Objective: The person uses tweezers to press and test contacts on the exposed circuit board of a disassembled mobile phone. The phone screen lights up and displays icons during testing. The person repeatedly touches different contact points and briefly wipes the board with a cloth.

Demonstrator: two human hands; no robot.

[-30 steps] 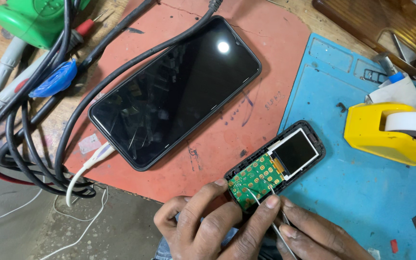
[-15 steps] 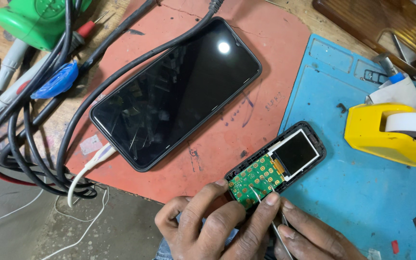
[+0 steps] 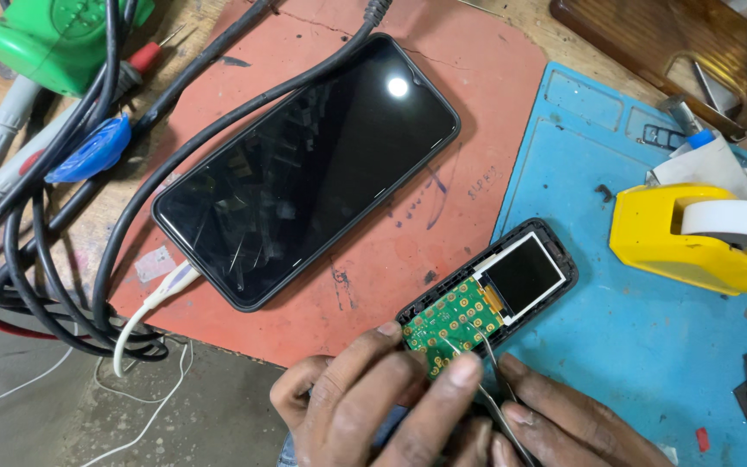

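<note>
The left hand's (image 3: pixel 365 402) fingers (image 3: pixel 443 393) clamp the near end of a small opened phone (image 3: pixel 490 294), its green circuit board (image 3: pixel 453 324) exposed. The right hand's (image 3: pixel 564 424) fingers pinch thin tweezers (image 3: pixel 486 389) whose tips touch that board. The phone lies across a blue mat (image 3: pixel 650 346) and a red mat (image 3: pixel 443 199) on the cluttered worktop; a large smartphone (image 3: pixel 304 169) lies beyond.

smartphone (image 3: pixel 304 173) on mat (image 3: pixel 477 104) | opened keypad phone (image 3: pixel 490 294) right of it | tape dispenser (image 3: pixel 693 233) far right
</note>
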